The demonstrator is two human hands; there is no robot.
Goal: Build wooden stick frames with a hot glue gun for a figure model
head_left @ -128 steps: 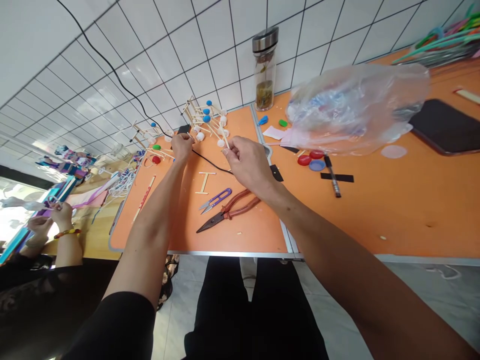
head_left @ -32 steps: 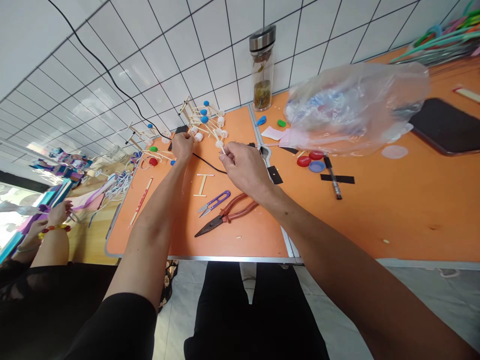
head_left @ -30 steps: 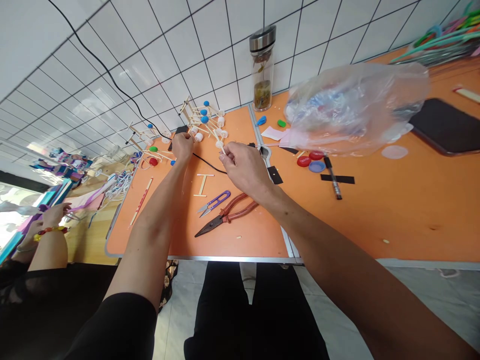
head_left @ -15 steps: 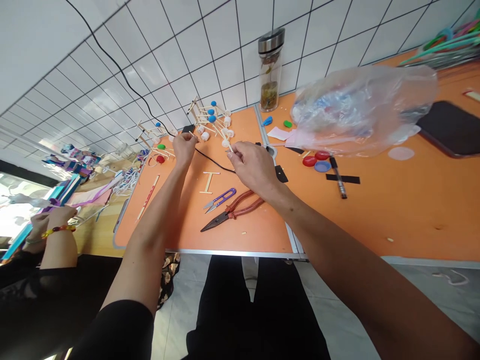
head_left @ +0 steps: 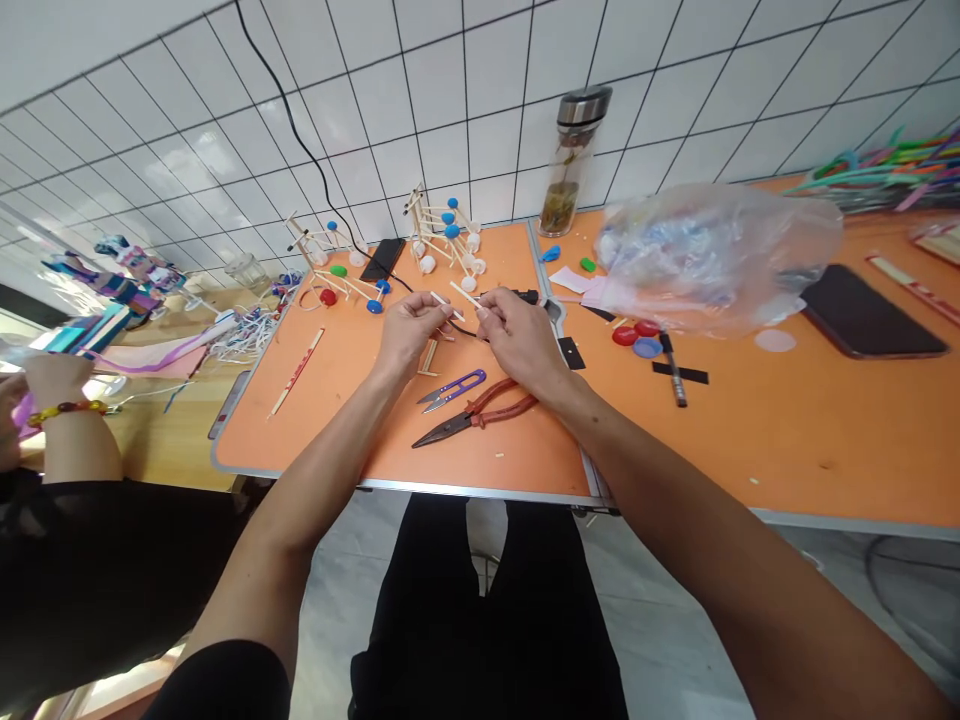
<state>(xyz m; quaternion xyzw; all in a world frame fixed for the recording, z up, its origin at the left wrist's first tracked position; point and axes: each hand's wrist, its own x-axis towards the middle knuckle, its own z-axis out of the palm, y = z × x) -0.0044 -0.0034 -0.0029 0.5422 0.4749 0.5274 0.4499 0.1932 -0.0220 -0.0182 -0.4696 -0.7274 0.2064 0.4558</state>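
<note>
My left hand [head_left: 409, 335] is closed in a pinch on a short pale stick [head_left: 447, 304]. Facing it, my right hand [head_left: 517, 335] pinches another short wooden stick [head_left: 466, 294], whose free end points up and left. The two sticks are close together above the table. Under my left hand lies a small frame of sticks [head_left: 428, 358], partly hidden. Purple thread snips [head_left: 454, 390] and pliers with red-brown handles [head_left: 476, 412] rest just below my hands. Behind them stands a stick model [head_left: 442, 230] with blue and white round pieces.
A second stick model [head_left: 330, 260] stands at the left beside a black phone [head_left: 383, 259]. A glass tea bottle [head_left: 574, 160], a plastic bag [head_left: 712, 255], a marker [head_left: 673, 370] and a dark phone [head_left: 874, 312] occupy the right. At far left, a co-worker's hand [head_left: 56, 375] is busy.
My left hand has moved right and nearer, bringing its stick beside the one in my right hand. It now partly covers the small stick frame. The camera view has shifted slightly.
</note>
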